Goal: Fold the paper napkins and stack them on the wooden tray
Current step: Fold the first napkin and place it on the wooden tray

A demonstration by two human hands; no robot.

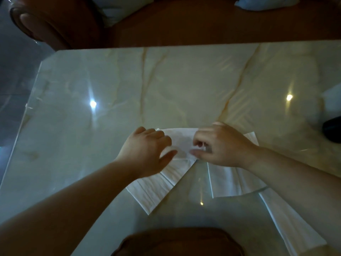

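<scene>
Several white paper napkins lie on the marble table [129,85]. A folded napkin [181,140] sits between my hands. My left hand [147,152] rests flat on its left part, fingers spread. My right hand [219,145] pinches its right edge between thumb and fingers. A long napkin [156,189] stretches from under my left hand toward the near left. Another napkin [232,182] lies under my right wrist, and a third [289,226] runs toward the lower right. No wooden tray is in view.
A brown chair back [177,242] stands at the near table edge. A brown sofa [166,21] with pale cushions runs along the far side. A dark object [333,130] and a white item [332,100] sit at the right edge.
</scene>
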